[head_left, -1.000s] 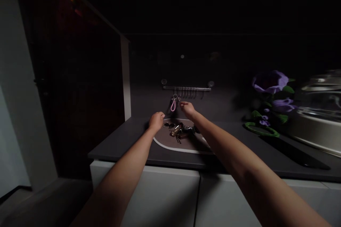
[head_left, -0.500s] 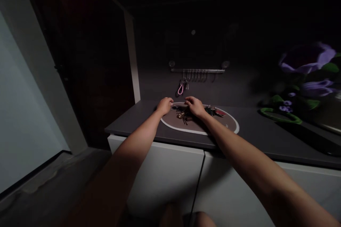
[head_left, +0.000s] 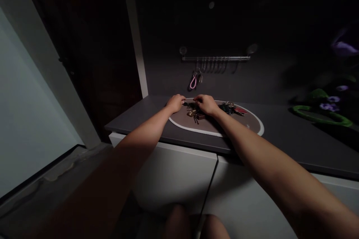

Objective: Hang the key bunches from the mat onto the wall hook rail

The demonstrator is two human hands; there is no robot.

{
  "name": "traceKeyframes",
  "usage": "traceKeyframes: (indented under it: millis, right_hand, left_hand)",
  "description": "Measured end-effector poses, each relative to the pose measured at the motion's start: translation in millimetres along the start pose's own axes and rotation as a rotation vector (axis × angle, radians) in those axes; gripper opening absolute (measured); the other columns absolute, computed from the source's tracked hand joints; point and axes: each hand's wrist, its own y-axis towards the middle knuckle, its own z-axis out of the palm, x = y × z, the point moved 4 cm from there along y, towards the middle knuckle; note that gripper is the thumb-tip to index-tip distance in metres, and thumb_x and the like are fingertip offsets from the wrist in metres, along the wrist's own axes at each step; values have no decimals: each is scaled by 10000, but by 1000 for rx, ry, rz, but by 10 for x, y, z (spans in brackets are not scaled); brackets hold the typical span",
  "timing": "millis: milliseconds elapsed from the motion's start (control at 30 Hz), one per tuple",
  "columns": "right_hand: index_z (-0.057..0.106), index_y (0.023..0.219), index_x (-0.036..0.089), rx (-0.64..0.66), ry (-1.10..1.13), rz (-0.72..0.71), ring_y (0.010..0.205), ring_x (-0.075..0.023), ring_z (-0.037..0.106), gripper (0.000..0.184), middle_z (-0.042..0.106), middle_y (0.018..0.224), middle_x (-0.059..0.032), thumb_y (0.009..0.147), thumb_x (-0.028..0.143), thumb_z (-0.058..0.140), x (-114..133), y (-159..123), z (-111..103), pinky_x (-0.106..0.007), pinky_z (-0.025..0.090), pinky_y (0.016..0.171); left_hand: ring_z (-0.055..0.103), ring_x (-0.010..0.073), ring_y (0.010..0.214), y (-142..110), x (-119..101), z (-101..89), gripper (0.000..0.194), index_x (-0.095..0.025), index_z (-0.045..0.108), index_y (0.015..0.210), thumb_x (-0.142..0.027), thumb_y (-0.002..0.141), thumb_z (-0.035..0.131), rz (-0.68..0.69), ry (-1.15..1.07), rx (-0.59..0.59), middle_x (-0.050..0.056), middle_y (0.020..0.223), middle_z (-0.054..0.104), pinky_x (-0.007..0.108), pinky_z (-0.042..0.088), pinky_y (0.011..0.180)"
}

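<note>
An oval brown mat (head_left: 185,122) with a white rim lies on the dark counter. My left hand (head_left: 175,104) is at its left end, fingers curled together beside a small dark piece (head_left: 185,104) that may be part of a key bunch. What the fingertips pinch is too small to make out. My right hand (head_left: 206,105) is bent over the mat's middle, its fingers curled down and their grip hidden. Just below it lies a bunch of keys with a gold-coloured piece (head_left: 192,113) and a brown fob (head_left: 201,117). More keys (head_left: 226,108) with a red tag (head_left: 240,110) lie to the right.
A clear rail (head_left: 215,58) with several hooks is fixed to the dark wall behind. Keys with a pink loop (head_left: 193,81) hang from its left part. A green ring-shaped item (head_left: 321,116) and purple flowers (head_left: 330,104) are at right. White cabinet doors (head_left: 174,171) stand below.
The view has tilted down and come closer, so the rail and flowers shift in it. Both hands stay over the mat; the right fingers look more curled than before.
</note>
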Motion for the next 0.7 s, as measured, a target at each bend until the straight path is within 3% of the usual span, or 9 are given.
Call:
traceKeyframes:
  millis: [367,700]
  right_hand:
    - [655,979,158,59,-52,-45,930,-156,597,252,667,992,-71,793,160,485,33,-1,6,-215,407,803]
    - [623,1036,144,62,-51,-27,961,-163,589,276,651,1031,-86,798,176,486,60,-22,-15,-224,406,825]
  left_hand:
    - [556,171,821,-24,-21,-81,180,-171,666,840,-208,781,501,-20,25,-31,76,877,651,255,380,718]
    - [555,143,719,-48,-131,-213,184,-151,657,804,-208,786,483,65,-123,-104,48,764,654,237,382,675]
